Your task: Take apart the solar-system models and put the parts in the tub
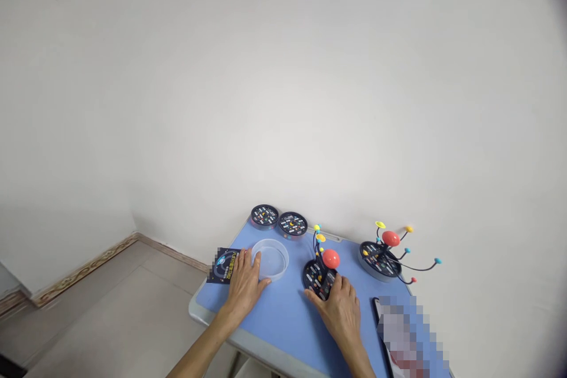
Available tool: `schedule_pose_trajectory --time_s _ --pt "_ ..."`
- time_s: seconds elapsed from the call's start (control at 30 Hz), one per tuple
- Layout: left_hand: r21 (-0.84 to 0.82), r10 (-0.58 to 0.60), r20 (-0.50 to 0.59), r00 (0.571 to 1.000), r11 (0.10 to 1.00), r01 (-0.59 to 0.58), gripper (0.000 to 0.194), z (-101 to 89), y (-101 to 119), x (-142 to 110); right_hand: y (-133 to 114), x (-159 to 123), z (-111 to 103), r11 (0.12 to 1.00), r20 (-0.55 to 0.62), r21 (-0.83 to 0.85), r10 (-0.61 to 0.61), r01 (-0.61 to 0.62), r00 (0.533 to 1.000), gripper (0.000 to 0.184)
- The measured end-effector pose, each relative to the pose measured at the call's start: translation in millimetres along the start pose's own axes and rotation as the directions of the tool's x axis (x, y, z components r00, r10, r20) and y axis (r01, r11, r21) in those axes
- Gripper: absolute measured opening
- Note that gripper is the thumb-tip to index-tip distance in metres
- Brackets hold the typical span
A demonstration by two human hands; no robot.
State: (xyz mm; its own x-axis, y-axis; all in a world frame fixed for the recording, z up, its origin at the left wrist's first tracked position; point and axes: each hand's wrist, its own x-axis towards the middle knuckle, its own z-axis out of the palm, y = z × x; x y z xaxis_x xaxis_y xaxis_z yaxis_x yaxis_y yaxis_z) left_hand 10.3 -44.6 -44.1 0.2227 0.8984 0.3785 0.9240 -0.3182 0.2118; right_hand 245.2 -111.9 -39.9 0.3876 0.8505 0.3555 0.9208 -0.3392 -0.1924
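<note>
Watching left grip [243, 286]: open and palm-down on the blue bench [287, 320], fingertips at the rim of a clear plastic dish [271, 260]. From here I can't tell if they touch it.
Right grip [340, 307]: curved over the black disc base [316, 279] of a planet model. Whether it is clamped or only resting, I cannot tell.
Planet model: near the bench's middle, with a red ball [331, 258] on top and thin black wire arms [315, 243] tipped in yellow and blue.
Nearby: a second planet model [377, 260] stands toward the right, its wire arms spread wide. Two black discs [279, 220] sit at the far edge, a dark printed card [224, 266] lies past the dish, and a phone [376, 313] sits partly under a blurred patch.
Risk, wire arms: if the right grip lifts or turns the base carelessly, an arm could snag or bend, and a coloured tip could pop off.
Risk, dish: a push from the left grip could slide it into the card or tip it off the bench edge.
Risk, models: they stand close enough that a wide swing could tangle their arms — I'd want slow moves here.
</note>
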Motion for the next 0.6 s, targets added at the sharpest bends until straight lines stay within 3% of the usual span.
schedule_pose_trajectory --time_s 0.17,0.27,0.37,0.43,0.6 --pt "-0.006 -0.011 0.035 0.999 1.000 0.011 0.070 -9.2 0 1 9 -8 -20 0.999 0.099 0.013 -0.043 0.042 0.994 0.059" --pt "-0.040 -0.012 -0.081 0.997 0.999 0.009 0.070 -11.6 10 -5 21 2 -44 0.998 0.100 0.066 -0.004 -0.002 0.995 0.041" --pt "-0.174 0.077 -0.232 0.970 0.977 -0.119 0.047 -11.0 42 -12 24 23 -72 0.988 0.087 0.139 0.059 -0.070 0.994 0.040" --pt "-0.288 0.171 -0.251 0.953 0.926 -0.242 0.029 -8.7 71 -13 18 40 -87 0.991 0.093 0.132 0.016 -0.028 0.996 0.044" --pt "-0.420 0.080 -0.211 0.974 0.892 -0.165 0.016 6.4 134 2 -7 65 -99 0.990 0.179 -0.037 -0.127 0.136 0.976 0.046"
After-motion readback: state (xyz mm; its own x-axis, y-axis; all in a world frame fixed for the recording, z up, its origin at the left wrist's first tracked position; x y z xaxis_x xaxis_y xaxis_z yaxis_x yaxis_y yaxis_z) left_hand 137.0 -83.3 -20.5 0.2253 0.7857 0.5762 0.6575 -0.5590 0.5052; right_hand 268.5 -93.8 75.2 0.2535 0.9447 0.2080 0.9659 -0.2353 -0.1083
